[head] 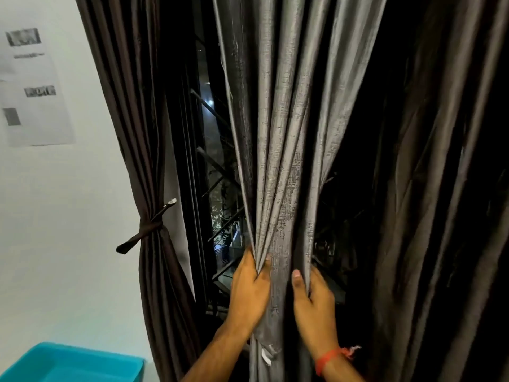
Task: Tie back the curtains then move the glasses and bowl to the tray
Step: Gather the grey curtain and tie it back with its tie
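A dark brown curtain (129, 111) hangs at the left, cinched at its waist by a brown tie-back (147, 230). In the middle a grey curtain (286, 128) is gathered into a bunch of folds. My left hand (249, 290) grips the bunch from the left, thumb pressed into a fold. My right hand (312, 301) grips it from the right, thumb on the front. A blue tray (121, 366) shows at the bottom left corner. No glasses or bowl are in view.
A dark window with a metal grille (217, 188) shows between the curtains. More dark curtain fabric (440, 175) fills the right side. Printed paper sheets (30, 86) are stuck on the white wall at the upper left.
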